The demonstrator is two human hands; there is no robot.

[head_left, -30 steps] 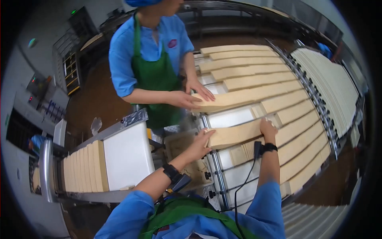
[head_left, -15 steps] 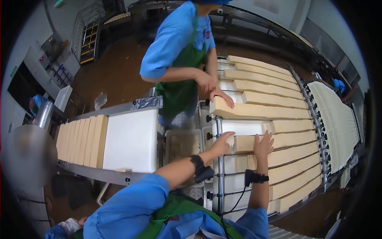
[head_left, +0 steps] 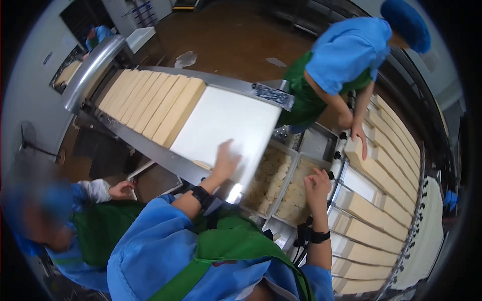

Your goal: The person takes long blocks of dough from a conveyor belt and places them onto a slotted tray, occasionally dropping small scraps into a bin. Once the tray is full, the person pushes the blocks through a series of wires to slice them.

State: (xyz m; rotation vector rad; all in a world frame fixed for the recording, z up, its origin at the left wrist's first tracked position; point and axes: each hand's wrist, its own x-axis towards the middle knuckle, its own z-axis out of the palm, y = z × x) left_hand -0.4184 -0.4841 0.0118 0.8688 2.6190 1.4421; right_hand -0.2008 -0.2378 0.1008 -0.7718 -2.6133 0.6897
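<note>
My left hand (head_left: pixel 227 161) is over the white belt (head_left: pixel 228 118), blurred, with its fingers apart and nothing visible in them. A small pale offcut (head_left: pixel 202 164) lies at the belt's near edge, just left of that hand. My right hand (head_left: pixel 317 188) hangs above the tray of pale scraps (head_left: pixel 292 200); its fingers are loosely bent and apart, and I see nothing between them. To its right, pale dough-like strips (head_left: pixel 369 210) lie in lanes between thin rods. Thick pale slabs (head_left: pixel 176 113) stand side by side on the belt's far left part.
A co-worker (head_left: pixel 346 55) at the far side rests a hand on a strip end. Another person (head_left: pixel 105 220) stands close at my left, one hand near the frame below the belt. A second scrap bin (head_left: pixel 268 175) sits beneath the belt's end. A curved metal cover (head_left: pixel 95 72) tops its far end.
My view has swung left. My left hand has left the strip ends and moved over the white belt; my right hand has come off the strips to above the scraps.
</note>
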